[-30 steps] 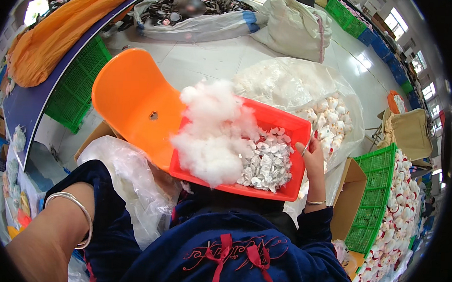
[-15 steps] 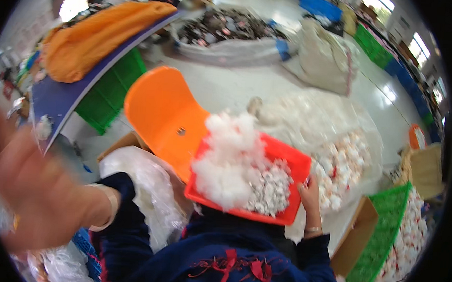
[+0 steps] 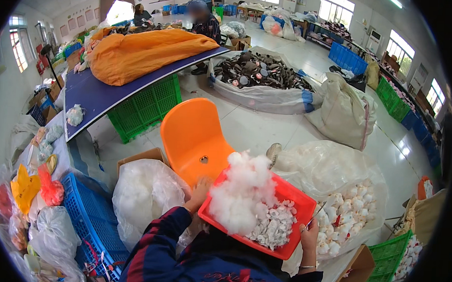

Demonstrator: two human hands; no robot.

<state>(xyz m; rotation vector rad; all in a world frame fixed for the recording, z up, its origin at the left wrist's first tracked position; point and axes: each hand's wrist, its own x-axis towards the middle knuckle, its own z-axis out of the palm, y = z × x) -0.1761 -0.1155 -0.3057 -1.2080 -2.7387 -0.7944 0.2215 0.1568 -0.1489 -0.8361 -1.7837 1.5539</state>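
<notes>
A red tray (image 3: 283, 252) sits tilted in front of me, its far left part over an orange chair seat. Fluffy white stuffing (image 3: 241, 198) fills its left side. Small whitish pieces (image 3: 275, 226) are heaped at its right. My left hand (image 3: 198, 193) is closed at the tray's left rim, its fingertips small and slightly blurred. My right hand (image 3: 309, 238) is closed by the right rim around a slim metal tool (image 3: 316, 213) that points up and away; its exact kind is unclear.
The orange chair (image 3: 195, 134) stands ahead. A bag of stuffing (image 3: 144, 198) and a blue crate (image 3: 91, 221) are at left. A clear sack of white-and-red pieces (image 3: 345, 213) lies right, near a green crate (image 3: 391, 257). A purple table (image 3: 92, 103) stands far left.
My left hand has come down from the raised left side to the tray's left rim. The view has tilted up, showing more of the room. My right hand stays by the right rim.
</notes>
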